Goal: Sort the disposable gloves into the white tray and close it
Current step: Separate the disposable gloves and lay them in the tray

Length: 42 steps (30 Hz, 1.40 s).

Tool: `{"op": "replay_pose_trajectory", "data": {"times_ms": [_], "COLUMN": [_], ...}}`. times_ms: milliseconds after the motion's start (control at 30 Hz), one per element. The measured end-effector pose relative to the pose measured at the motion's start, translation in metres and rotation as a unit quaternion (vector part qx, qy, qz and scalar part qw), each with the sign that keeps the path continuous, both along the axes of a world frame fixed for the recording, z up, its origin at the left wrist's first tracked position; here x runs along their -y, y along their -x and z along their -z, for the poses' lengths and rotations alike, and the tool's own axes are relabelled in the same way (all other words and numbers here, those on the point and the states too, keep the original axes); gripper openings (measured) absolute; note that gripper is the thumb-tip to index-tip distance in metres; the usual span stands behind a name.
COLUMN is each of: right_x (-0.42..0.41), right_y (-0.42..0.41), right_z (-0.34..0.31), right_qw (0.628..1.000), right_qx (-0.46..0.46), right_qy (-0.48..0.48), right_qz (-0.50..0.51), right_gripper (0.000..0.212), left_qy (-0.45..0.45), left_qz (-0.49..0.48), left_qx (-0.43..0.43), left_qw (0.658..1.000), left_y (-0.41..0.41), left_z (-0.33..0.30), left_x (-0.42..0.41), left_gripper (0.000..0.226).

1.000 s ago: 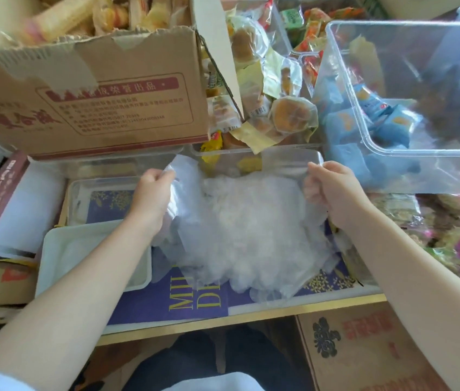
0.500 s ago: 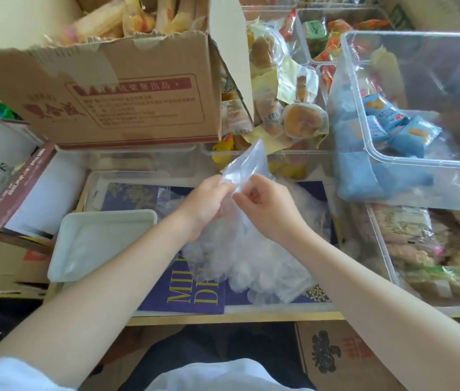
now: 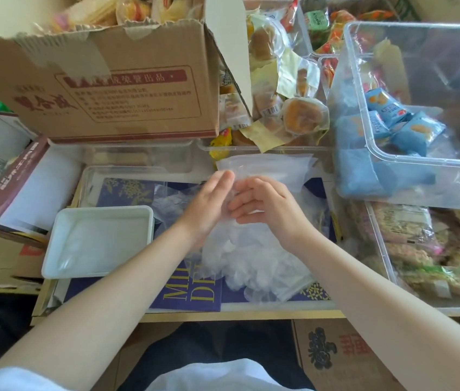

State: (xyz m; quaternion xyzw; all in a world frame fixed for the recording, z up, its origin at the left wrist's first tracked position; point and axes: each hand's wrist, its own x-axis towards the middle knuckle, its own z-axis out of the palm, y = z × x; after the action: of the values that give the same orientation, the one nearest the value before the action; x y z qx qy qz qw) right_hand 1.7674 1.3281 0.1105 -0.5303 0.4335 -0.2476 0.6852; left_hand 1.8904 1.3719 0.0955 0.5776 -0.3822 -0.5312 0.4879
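Note:
A clear plastic bag [image 3: 268, 170] stuffed with translucent disposable gloves [image 3: 254, 263] lies in the middle, on a blue printed book. My left hand [image 3: 209, 204] rests against the bag's upper left side with its fingers straight. Next to it, my right hand [image 3: 265, 207] has its fingers curled into the bag's film just below the flat top edge. The white tray [image 3: 54, 249] sits to the left of my left forearm, open, with a pale film inside. A loose bit of clear plastic [image 3: 169, 204] lies between the tray and the bag.
A torn cardboard box [image 3: 127, 94] full of snacks stands behind the tray. Clear bins [image 3: 392, 159] with blue packets and wrapped cakes crowd the right side. A brown open box [image 3: 6, 187] leans at the left. Another carton [image 3: 336, 351] sits below the table edge.
Both hands had held the bag spread by its top corners, then came together at its middle. The bag's top edge now lies flat and wide behind my fingers.

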Motion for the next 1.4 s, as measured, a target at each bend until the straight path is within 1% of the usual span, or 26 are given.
{"op": "replay_pose_trajectory", "data": {"times_ms": [67, 100, 167, 200, 267, 300, 333, 400, 467, 500, 533, 600, 633, 667, 733, 800, 900, 967, 1000, 1067, 1100, 1133, 1233, 1267, 1300, 1400], "right_x": [0.002, 0.003, 0.003, 0.004, 0.006, 0.006, 0.008, 0.012, 0.021, 0.025, 0.028, 0.033, 0.034, 0.034, 0.033, 0.034, 0.039, 0.04, 0.041, 0.04, 0.04, 0.039, 0.036, 0.034, 0.033, 0.025], "right_y": [0.002, 0.003, 0.005, 0.008, 0.015, 0.02, 0.025, 0.032, 0.038, 0.04, 0.042, 0.044, 0.044, 0.042, 0.039, 0.037, 0.036, 0.038, 0.039, 0.045, 0.049, 0.051, 0.053, 0.052, 0.049, 0.042], "right_z": [0.0, 0.0, 0.001, 0.003, 0.007, 0.008, 0.011, 0.011, 0.012, 0.011, 0.009, 0.004, 0.001, -0.001, -0.004, -0.006, -0.005, -0.005, -0.006, -0.008, -0.009, -0.009, -0.003, -0.001, 0.001, 0.004], "right_qw": [1.0, 0.999, 0.994, 0.986, 0.958, 0.945, 0.935, 0.933, 0.954, 0.97, 0.983, 0.994, 0.996, 0.996, 0.995, 0.996, 0.997, 0.998, 0.999, 0.999, 0.998, 0.998, 0.998, 0.997, 0.997, 0.995], "right_qx": [-0.002, -0.011, -0.044, -0.072, -0.127, -0.14, -0.149, -0.14, -0.136, -0.13, -0.118, -0.094, -0.078, -0.064, -0.051, -0.044, -0.037, -0.03, -0.022, 0.008, 0.025, 0.036, 0.019, 0.014, 0.007, -0.016], "right_qy": [0.024, 0.043, 0.098, 0.146, 0.254, 0.286, 0.299, 0.273, 0.2, 0.15, 0.103, 0.048, 0.05, 0.059, 0.079, 0.08, 0.058, 0.028, 0.009, -0.036, -0.053, -0.059, -0.04, -0.036, -0.027, -0.002], "right_qz": [-0.011, -0.022, -0.035, -0.03, 0.023, 0.066, 0.115, 0.188, 0.175, 0.141, 0.098, 0.017, -0.01, -0.024, -0.032, -0.018, 0.027, 0.043, 0.047, 0.037, 0.019, -0.005, -0.054, -0.063, -0.071, -0.1], "right_gripper": [0.031, 0.031, 0.03, 0.03, 0.025, 0.019, 0.019, 0.047, 0.075, 0.079, 0.074, 0.043, 0.025, 0.012, 0.021, 0.026, 0.029, 0.035, 0.037, 0.039, 0.04, 0.04, 0.034, 0.033, 0.032, 0.031], "left_qy": [0.009, 0.014, 0.016, 0.013, 0.014, 0.014, 0.011, 0.008, 0.019, 0.024, 0.024, 0.019, 0.019, 0.021, 0.015, -0.007, -0.04, -0.074, -0.09, -0.112, -0.13, -0.151, -0.204, -0.2, -0.184, -0.105], "left_qz": [0.029, 0.046, 0.064, 0.06, 0.044, 0.034, 0.024, 0.019, 0.033, 0.042, 0.047, 0.052, 0.055, 0.055, 0.035, 0.032, 0.113, 0.163, 0.189, 0.24, 0.252, 0.26, 0.303, 0.296, 0.268, 0.119], "left_qx": [-0.025, -0.026, -0.035, -0.042, -0.024, -0.006, 0.006, 0.018, 0.018, 0.016, 0.012, 0.008, 0.019, 0.028, 0.015, 0.02, 0.11, 0.152, 0.153, 0.104, 0.082, 0.085, 0.191, 0.217, 0.229, 0.203], "left_qw": [0.999, 0.999, 0.997, 0.997, 0.999, 0.999, 1.0, 1.0, 0.999, 0.999, 0.999, 0.998, 0.998, 0.998, 0.999, 0.999, 0.987, 0.972, 0.966, 0.959, 0.956, 0.95, 0.911, 0.909, 0.918, 0.966], "left_y": [-0.001, -0.002, -0.003, -0.005, -0.01, -0.013, -0.016, -0.02, -0.026, -0.029, -0.031, -0.035, -0.036, -0.036, -0.036, -0.037, -0.044, -0.049, -0.052, -0.055, -0.057, -0.06, -0.065, -0.064, -0.061, -0.05], "left_z": [-0.003, -0.003, -0.004, -0.002, 0.001, 0.003, 0.005, 0.005, 0.003, 0.002, -0.001, -0.004, -0.006, -0.007, -0.011, -0.015, -0.014, -0.014, -0.013, -0.014, -0.013, -0.012, -0.011, -0.008, -0.007, -0.005], "left_x": [-0.001, -0.002, -0.003, -0.003, -0.002, -0.002, -0.002, -0.002, -0.004, -0.005, -0.006, -0.007, -0.008, -0.008, -0.008, -0.008, -0.01, -0.013, -0.016, -0.022, -0.024, -0.026, -0.026, -0.025, -0.023, -0.014], "left_gripper": [0.029, 0.031, 0.023, 0.018, 0.02, 0.023, 0.024, 0.023, 0.022, 0.022, 0.023, 0.025, 0.026, 0.028, 0.032, 0.029, 0.006, 0.009, 0.009, 0.012, 0.014, 0.016, 0.017, 0.016, 0.016, 0.029]}}
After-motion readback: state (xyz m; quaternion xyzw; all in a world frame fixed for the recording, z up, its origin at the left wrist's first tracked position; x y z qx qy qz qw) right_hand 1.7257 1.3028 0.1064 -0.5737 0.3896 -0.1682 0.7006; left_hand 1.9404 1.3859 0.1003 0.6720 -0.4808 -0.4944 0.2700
